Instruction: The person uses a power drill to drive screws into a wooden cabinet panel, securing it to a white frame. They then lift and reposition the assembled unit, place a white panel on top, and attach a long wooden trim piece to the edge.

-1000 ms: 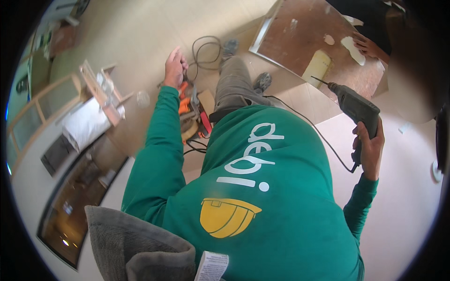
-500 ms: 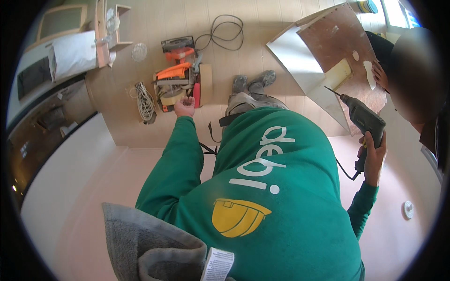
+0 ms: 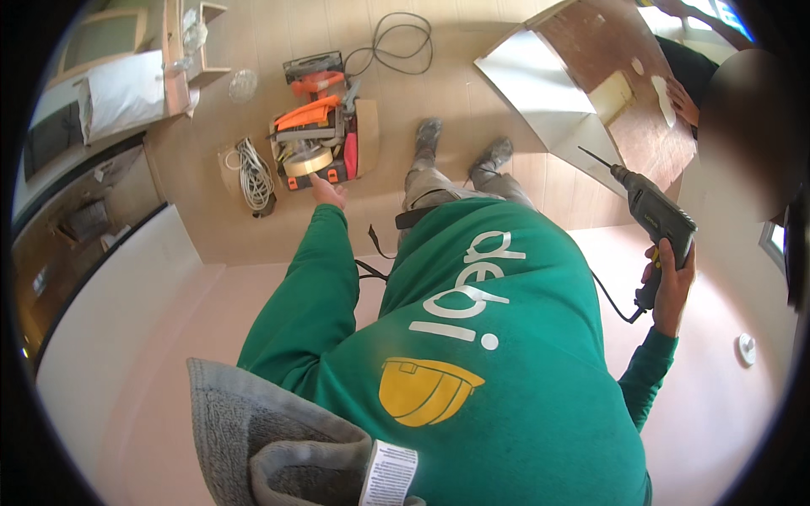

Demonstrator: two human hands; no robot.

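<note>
My right hand (image 3: 673, 287) grips a dark corded power drill (image 3: 660, 218) by its handle. The long bit points up and left toward a cabinet (image 3: 645, 110) tipped at an angle, with a brown worn back and white sides. My left hand (image 3: 329, 194) is held out above the floor, a finger stretched forward and nothing visible in it. It appears just in front of an open toolbox (image 3: 329, 175); I cannot tell if they touch. In the box lie a roll of tape (image 3: 307, 162), an orange-handled tool (image 3: 305, 113) and other tools.
A co-worker's hand (image 3: 682, 101) rests on the cabinet's edge. Near the toolbox lie a coiled white cable (image 3: 253, 177) and a circular saw (image 3: 314, 72) with a looped black cord (image 3: 429, 51). Wooden frames (image 3: 179, 51) and a white cloth (image 3: 122, 94) are at the upper left.
My left hand has gone from curled fingers to a finger stretched out. My feet have spread apart. The drill stays in my right hand; another arm shows at the upper right.
</note>
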